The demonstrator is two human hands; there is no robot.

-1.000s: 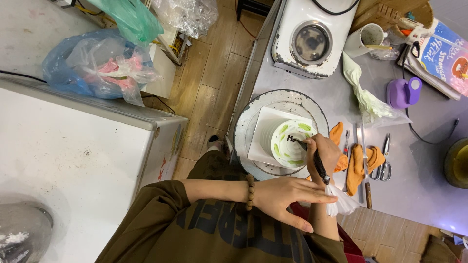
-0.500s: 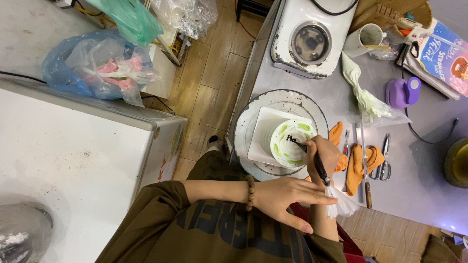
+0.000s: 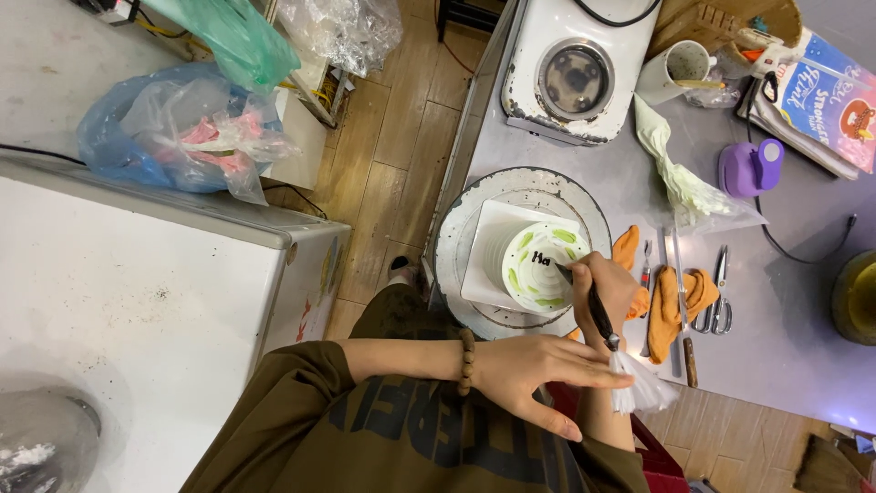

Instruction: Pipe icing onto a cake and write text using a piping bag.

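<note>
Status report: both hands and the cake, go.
Right hand piping dark letters on cake. Left hand braces the right forearm. Nothing blocking.

Scissors point(image 3: 714, 294) on orange cloth point(image 3: 677, 301); purple punch point(image 3: 750, 167), white mug point(image 3: 675, 71), blue bag point(image 3: 173, 128).

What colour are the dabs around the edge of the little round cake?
Light green, on the white cake, seen in the head view, the only one.
</note>
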